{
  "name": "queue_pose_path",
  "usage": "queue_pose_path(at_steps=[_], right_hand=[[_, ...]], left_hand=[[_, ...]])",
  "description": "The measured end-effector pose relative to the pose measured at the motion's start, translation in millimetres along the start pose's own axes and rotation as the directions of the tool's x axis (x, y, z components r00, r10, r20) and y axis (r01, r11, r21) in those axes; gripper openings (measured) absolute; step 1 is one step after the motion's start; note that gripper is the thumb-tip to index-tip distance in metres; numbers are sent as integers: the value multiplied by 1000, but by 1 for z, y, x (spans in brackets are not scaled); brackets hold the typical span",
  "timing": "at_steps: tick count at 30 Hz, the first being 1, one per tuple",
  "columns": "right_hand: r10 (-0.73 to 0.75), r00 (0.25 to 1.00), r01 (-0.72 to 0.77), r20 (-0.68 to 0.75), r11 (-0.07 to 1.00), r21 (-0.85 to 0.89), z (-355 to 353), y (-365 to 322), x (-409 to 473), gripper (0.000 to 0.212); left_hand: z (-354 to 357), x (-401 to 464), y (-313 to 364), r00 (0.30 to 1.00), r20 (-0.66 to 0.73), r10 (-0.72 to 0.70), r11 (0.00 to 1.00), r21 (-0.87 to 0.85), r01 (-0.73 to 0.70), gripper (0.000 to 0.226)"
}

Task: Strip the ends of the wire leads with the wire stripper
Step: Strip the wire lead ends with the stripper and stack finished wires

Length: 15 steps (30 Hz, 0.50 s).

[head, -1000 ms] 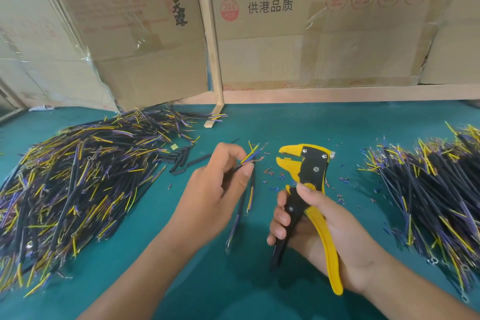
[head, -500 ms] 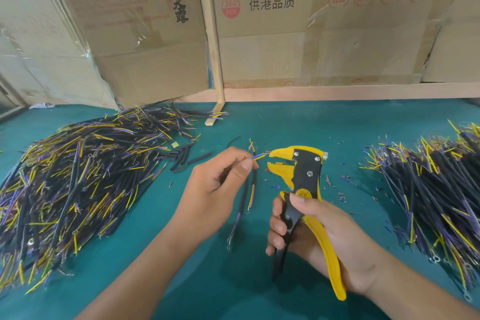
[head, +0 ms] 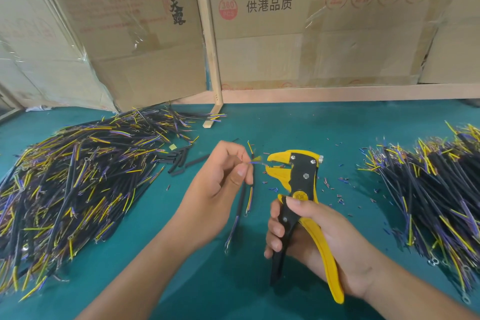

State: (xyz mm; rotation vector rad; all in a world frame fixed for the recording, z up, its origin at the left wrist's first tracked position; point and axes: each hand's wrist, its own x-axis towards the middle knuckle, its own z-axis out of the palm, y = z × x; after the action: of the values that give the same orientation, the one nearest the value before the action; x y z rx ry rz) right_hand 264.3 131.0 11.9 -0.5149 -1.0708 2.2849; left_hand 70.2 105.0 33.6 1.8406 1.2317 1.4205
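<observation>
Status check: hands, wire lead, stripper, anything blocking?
Left hand pinches wire lead, tip at the stripper's mouth. Right hand grips wire stripper by its handles. Nothing between lead and tool; insulation scraps on the mat.

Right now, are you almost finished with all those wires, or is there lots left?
Some is done: tiny snipped insulation bits litter the green table. In hand: the left hand pinches a black lead's thin wire ends at the yellow-and-black wire stripper gripped by the right hand. Big wire piles on the left and right remain; which is finished, I can't tell.
</observation>
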Motion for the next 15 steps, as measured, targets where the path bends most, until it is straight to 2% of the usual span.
queue_pose_path(at_steps=[7,15], right_hand=[[22,996,-22,86,1000,-2,-4,3,1,33],[13,992,-19,128,999,43,2,7,-1,31]], left_hand=[[-2,0,-3,1000,-23,-15,986,166,19,16],[6,-1,0,998,-54,17,995,97,-11,14]])
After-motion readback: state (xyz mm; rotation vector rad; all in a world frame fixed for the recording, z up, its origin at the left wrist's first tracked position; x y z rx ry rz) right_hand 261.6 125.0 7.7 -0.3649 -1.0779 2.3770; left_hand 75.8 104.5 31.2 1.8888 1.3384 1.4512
